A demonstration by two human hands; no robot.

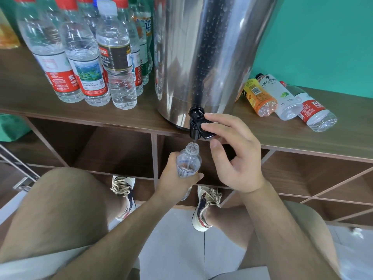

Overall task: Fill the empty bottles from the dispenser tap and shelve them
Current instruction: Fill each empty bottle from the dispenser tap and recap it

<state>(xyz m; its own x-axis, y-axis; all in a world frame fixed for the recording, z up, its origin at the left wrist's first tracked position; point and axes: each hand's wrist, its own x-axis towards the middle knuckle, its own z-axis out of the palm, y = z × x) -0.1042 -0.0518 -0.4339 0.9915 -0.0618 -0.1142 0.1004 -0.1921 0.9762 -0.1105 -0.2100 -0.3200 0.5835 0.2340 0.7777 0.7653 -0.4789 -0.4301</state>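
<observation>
The left hand [173, 180] is gripping the thin, soft-walled bottle [188, 162] round its middle, just below the shelf top's [302, 138] front edge; the right hand [238, 158] is pinching the tap [198, 124]; the bottle is probably getting heavier and slippery

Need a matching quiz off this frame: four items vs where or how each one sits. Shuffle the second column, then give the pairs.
Column 1
1. uncapped bottle
2. orange bottle
3. black-labelled bottle
4. tap

Column 2
A. lying on its side, right of the dispenser
B. pinched by the right hand
C. standing upright, left of the dispenser
D. held by the left hand beneath the tap

Pairs: 1-D, 2-A, 3-C, 4-B
</observation>
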